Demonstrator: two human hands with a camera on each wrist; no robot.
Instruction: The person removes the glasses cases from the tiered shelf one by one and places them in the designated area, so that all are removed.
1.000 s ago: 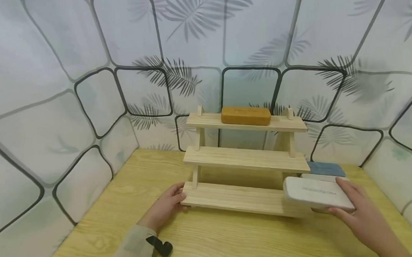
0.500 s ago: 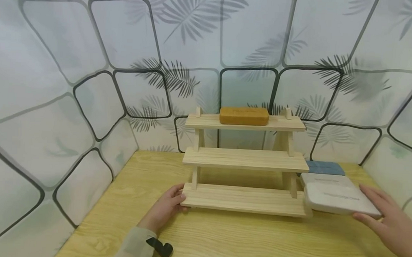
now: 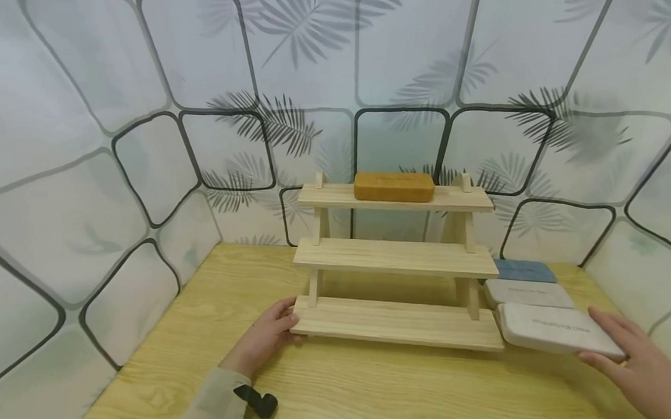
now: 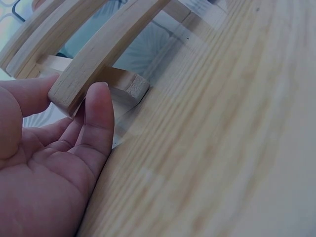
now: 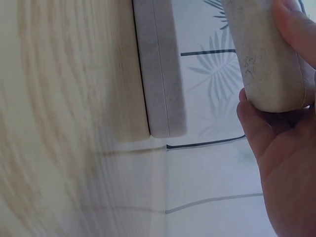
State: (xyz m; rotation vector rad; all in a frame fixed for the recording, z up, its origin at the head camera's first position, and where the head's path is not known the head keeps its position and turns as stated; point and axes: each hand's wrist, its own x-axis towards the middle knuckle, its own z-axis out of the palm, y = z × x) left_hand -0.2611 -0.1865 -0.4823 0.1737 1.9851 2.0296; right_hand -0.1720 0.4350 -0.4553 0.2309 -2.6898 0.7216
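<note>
Spanning the lower part of the head view: a pale wooden tabletop [image 3: 372, 392], boxed in by leaf-printed wall panels [image 3: 91, 130] at the back and both sides. Standing toward the tabletop's back edge, about midway between its left and right edges: a three-tier wooden rack [image 3: 395, 259], stepping down toward the front. Lying centred on the rack's top tier: a tan case [image 3: 393, 186].

Lining up along the tabletop's right edge, just beside the rack's right end: three flat cases. Sitting nearest the back right corner, a blue case [image 3: 524, 270]; in front of it, a grey case [image 3: 528, 293]; closest to the front, a white case [image 3: 557, 330], being pinched at its right end, thumb on one face and fingers on the other, by the right hand [image 3: 646, 373], and, in the right wrist view, hanging clear of the tabletop at that end.

Bracing the left end of the rack's bottom tier: the left hand [image 3: 265, 338], thumb and fingers [image 4: 98, 118] clasping the board's end between them, heel resting on the tabletop. Showing at the left wrist: a beige sleeve [image 3: 217, 398] bearing a black strap [image 3: 256, 401].
</note>
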